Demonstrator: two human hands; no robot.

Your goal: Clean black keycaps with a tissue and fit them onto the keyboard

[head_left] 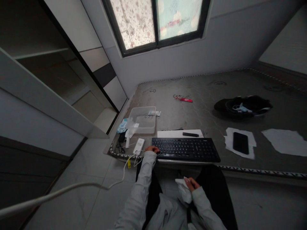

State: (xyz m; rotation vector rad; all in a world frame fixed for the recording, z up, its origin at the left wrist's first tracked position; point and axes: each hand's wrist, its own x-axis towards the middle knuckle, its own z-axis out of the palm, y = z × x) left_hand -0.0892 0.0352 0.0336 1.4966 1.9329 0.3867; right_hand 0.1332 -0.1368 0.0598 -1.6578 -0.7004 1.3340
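Note:
A black keyboard (184,148) lies along the front edge of the grey mattress-like surface. At its left end, my left hand (152,149) has its fingers curled over the corner; the thumb side is hard to make out. My right hand (192,184) is nearer my body, in front of the keyboard and above my lap. It is closed on a crumpled white tissue (184,191). Partly under the keyboard is a white sheet (165,134) with a dark pen-like stick (190,134) on it.
Left of the keyboard are a white power strip (139,146) with its cable (96,185) and a clear plastic box (143,120). A phone (240,142) rests on white paper to the right, with a dark cap (243,106) behind. A red packet (184,99) lies farther back.

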